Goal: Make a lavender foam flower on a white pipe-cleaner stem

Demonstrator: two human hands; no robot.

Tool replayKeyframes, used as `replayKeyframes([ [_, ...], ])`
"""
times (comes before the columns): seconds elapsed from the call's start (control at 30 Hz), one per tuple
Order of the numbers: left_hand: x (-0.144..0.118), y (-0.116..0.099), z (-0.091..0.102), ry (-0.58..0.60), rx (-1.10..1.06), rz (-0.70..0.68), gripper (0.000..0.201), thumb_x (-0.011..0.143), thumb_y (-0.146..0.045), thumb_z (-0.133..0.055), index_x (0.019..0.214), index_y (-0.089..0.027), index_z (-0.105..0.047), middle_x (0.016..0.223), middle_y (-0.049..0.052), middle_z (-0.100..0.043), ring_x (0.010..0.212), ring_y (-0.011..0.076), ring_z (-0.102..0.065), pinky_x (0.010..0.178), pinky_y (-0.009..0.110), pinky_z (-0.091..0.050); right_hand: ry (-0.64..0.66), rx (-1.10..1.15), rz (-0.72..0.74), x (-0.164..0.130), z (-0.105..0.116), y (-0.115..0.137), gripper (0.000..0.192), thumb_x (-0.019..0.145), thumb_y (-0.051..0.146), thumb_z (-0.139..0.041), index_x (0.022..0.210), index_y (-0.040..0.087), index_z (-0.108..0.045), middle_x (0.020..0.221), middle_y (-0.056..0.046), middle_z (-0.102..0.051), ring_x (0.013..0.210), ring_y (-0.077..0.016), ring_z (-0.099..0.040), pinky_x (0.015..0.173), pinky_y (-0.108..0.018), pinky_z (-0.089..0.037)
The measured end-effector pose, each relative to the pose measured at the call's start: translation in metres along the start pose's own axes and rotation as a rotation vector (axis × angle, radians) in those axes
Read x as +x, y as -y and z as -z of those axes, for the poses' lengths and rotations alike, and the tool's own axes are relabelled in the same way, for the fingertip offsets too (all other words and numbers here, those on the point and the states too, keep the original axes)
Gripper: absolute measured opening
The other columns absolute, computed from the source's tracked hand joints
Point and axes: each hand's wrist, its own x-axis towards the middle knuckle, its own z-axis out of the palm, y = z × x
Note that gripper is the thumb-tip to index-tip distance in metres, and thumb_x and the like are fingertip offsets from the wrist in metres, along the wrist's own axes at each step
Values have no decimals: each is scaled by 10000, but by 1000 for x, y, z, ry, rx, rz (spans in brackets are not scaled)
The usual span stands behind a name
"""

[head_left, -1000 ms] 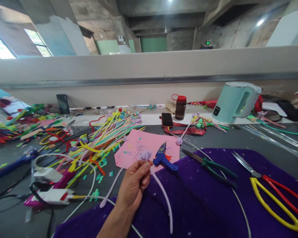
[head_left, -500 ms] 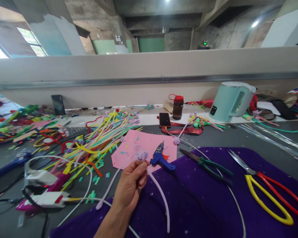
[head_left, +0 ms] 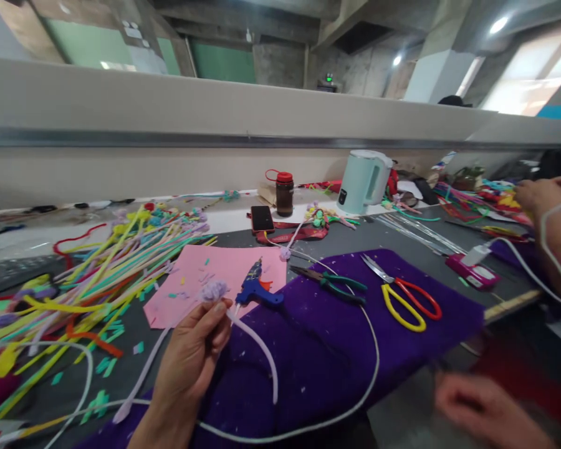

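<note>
My left hand pinches a lilac pipe-cleaner flower just under its fuzzy head; two pale stems hang down from it over the purple cloth. A blue glue gun lies just right of the flower, on the edge of a pink sheet. My right hand is low at the bottom right, blurred, off the cloth's edge and touching nothing I can see. Green-handled pliers and yellow-and-red scissors rest on the cloth.
A heap of coloured pipe cleaners fills the left. A phone, a brown bottle and a pale green kettle stand at the back. A white cable loops over the cloth. Another person's hand works at the far right.
The view has swung to the right. My right hand and the other person's hand have come into view. My left hand keeps its hold on the flower.
</note>
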Motion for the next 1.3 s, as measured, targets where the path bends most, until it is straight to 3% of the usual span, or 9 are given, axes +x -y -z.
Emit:
replayKeyframes([
  [0.07,1,-1,-1,16,-2,-17,169,612,-247,-713,697,-125,-634,447,-66,-426,360,15,-336,320,125,-237,-287,-204,36,24,30,0,236,836,399,-444,870,254,-627,890,-36,-627,828,-211,-587,736,-333,-464],
  [0.13,2,-1,-1,28,-10,-18,177,604,-249,-716,700,-126,-634,443,-69,-423,357,15,-335,316,124,-234,-431,-462,53,52,47,-1,303,816,403,-458,1032,235,-586,1059,-74,-578,984,-246,-529,853,-374,-407],
  [0.23,3,-2,1,30,-19,-6,195,587,-252,-723,704,-126,-632,442,-72,-417,355,15,-333,314,127,-229,-392,-741,-30,91,49,-3,428,794,374,-479,1176,182,-511,1059,-125,-571,981,-269,-523,851,-382,-381],
  [0.37,3,-1,4,53,-41,-21,192,597,-251,-715,715,-124,-632,451,-73,-416,361,13,-329,322,128,-229,-313,-811,-139,115,46,-4,481,748,254,-501,1214,139,-468,1027,-151,-585,914,-267,-563,762,-330,-393],
  [0.63,0,-1,8,42,-57,-25,196,600,-266,-711,709,-134,-616,424,-82,-403,355,17,-332,330,127,-204,-403,-633,-227,104,83,5,568,733,337,-515,1249,156,-360,899,-131,-646,778,-270,-628,638,-343,-449],
  [0.8,-5,2,8,90,-51,-11,218,605,-291,-707,700,-125,-600,446,-70,-434,348,18,-328,339,137,-189,-737,140,66,89,57,29,619,708,377,-601,1269,298,-352,1036,-159,-578,897,-285,-593,662,-382,-473],
  [0.9,-7,4,8,86,-50,-44,217,618,-301,-699,678,-124,-590,479,-55,-473,350,16,-335,342,145,-198,-606,429,198,97,22,59,678,654,363,-671,1257,377,-363,976,-96,-585,715,-220,-589,556,-336,-467],
  [1.07,-9,5,10,94,-82,-30,210,641,-308,-685,695,-130,-586,447,-58,-475,324,17,-346,321,138,-201,-280,735,404,134,-29,124,597,713,288,-626,1254,329,-377,820,-12,-524,501,-97,-457,435,-234,-385],
  [1.3,-10,2,14,129,-244,-10,193,666,-290,-671,679,-122,-576,497,-32,-538,315,9,-388,304,118,-224,-48,310,708,169,-67,191,637,751,257,-585,1311,302,-285,940,-23,-481,703,-128,-476,656,-264,-432],
])
